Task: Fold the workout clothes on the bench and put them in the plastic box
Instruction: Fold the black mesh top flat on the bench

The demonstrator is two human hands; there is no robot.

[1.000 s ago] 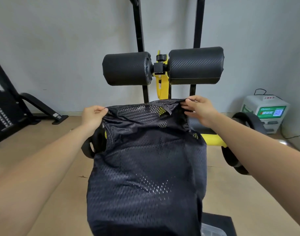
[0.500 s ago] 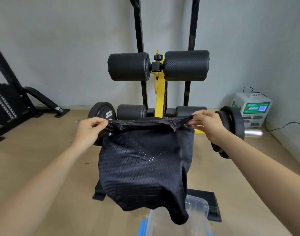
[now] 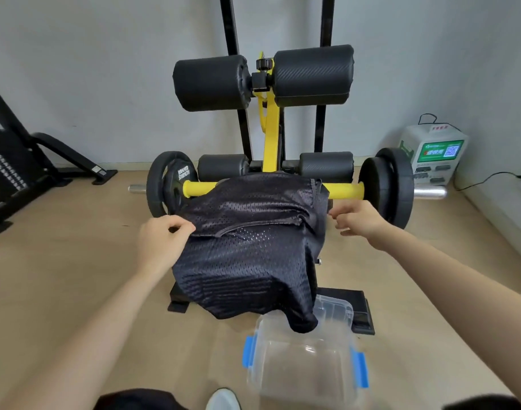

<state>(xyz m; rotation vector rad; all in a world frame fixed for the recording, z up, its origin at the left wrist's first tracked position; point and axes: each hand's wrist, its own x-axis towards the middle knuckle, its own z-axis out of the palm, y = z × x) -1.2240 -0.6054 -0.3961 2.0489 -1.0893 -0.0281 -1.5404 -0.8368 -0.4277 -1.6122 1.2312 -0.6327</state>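
Far left: black frame of another exercise machine (image 3: 13, 164) is sitting on the wood floor (image 3: 61, 261) against the grey wall.

L hand (image 3: 161, 244) is reaching fwd w/ fingers curled, thumb and forefinger pinching the left edge of the black mesh garment (image 3: 247, 253). Grip is closed on the fabric.

Garment is lying draped over the near end of the table (image 3: 268, 161), a yellow-and-black weight bench w/ black roller pads (image 3: 312, 75) up top and a yellow crossbar (image 3: 346, 192) carrying weight plates (image 3: 386, 187) at both ends. Top part of the garment is folded toward the camera, a seam line running across mid-cloth. Lower hem is hanging down off the bench; its right corner is dangling just above the plastic box (image 3: 306, 365), overlapping the box's far rim in view; contact cannot be confirmed.

Box is clear w/ blue latches, sitting on the floor in front of the bench base, no lid on it.

R hand (image 3: 359, 220) is sitting at the garment's right edge, fingers loosely curled. Whether it is gripping fabric: cannot tell.

Far right: white unit w/ green screen (image 3: 433, 156) is standing by the wall, cable trailing right.
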